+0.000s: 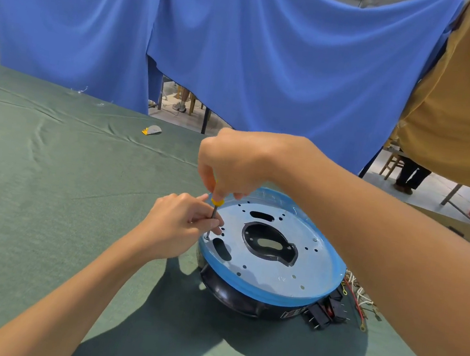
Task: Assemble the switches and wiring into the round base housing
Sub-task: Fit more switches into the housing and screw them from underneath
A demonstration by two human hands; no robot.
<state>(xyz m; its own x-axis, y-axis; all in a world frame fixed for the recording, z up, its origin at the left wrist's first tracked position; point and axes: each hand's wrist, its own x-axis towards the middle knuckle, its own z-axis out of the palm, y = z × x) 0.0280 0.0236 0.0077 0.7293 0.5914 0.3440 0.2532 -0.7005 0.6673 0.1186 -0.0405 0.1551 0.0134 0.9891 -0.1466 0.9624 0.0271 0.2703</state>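
Right hand [231, 162] grips screwdriver [216, 205] handle; left hand [180, 224] pinches its shaft at housing [269, 272] rim; keep shaft vertical over screw [207, 237].

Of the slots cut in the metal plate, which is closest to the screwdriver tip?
The oblong slot at the plate's left edge, just below the screwdriver tip; the other oblong slot lies near the far edge.

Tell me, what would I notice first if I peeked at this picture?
Two hands meet at the left rim of a round base housing on the green table. The right hand grips a yellow-handled screwdriver from above while the left hand pinches its shaft over a screw. Big blue cloth hangs behind.
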